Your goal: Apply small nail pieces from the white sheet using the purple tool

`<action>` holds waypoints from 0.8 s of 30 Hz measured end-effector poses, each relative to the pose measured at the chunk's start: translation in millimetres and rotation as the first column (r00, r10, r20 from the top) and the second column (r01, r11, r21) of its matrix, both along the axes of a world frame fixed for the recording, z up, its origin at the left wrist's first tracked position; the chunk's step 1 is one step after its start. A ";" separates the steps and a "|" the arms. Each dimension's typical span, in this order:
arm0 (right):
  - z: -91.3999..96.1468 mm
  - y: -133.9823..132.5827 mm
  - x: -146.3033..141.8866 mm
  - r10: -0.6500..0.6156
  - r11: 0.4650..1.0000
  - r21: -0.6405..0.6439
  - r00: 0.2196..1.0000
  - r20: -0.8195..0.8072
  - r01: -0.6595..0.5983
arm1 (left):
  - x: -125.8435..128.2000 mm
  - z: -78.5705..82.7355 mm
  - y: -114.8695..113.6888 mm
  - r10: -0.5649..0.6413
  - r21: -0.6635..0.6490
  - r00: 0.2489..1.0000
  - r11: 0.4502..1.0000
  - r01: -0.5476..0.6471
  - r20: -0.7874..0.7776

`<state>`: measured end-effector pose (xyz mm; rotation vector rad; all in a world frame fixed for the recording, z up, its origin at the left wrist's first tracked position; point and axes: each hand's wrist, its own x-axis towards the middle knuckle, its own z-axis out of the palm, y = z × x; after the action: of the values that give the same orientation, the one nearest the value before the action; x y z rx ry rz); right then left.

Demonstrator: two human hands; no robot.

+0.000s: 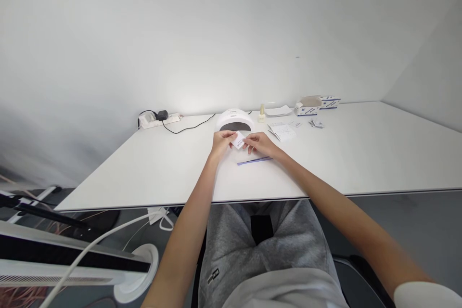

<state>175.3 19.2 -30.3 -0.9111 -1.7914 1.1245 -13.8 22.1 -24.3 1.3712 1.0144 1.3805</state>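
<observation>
Head view, looking down over a white desk (144, 168) at a person's two bare hands. Between them is a small white printed packet (238, 140), just on the near side of a domed white nail lamp (234, 115). The left hand (221, 143) pinches the packet's left edge between thumb and fingers. The right hand (263, 143) grips its right edge the same way, so both are nearly closed, with only the thin packet between the fingertips. It looks roughly square and is turned cornerwise, so no long axis can be told.

Nearer the person, below the packet, a narrow purple strip (251, 161) lies on the desk. Its long axis runs left to right, the right end slightly farther away, close by the right wrist; the right hand is the nearer one. Right of the lamp stand a nail polish bottle (262, 113) and, nearer, a folded leaflet (283, 132). Small sachets (316, 124) lie farther right, before a printed carton (308, 110).
</observation>
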 end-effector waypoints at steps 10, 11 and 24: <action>5.2 -4.6 -1.7 -0.145 0.971 0.203 0.985 0.096 0.123 | 3.8 2.5 -2.9 -0.035 -0.030 0.994 0.999 0.032 -0.108; 5.2 -5.1 -1.9 -0.125 0.976 0.190 0.986 0.109 0.102 | 3.7 2.4 -2.9 -0.009 -0.023 0.993 1.000 0.006 -0.118; 9.5 -12.3 1.9 -0.112 0.919 0.394 0.932 0.346 -0.036 | 5.9 6.4 -9.3 -0.034 0.109 0.924 0.991 0.081 -0.380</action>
<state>177.2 6.9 -20.8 -0.9408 -2.1857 0.5507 -7.9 12.8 -17.9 1.7932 1.1395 1.1732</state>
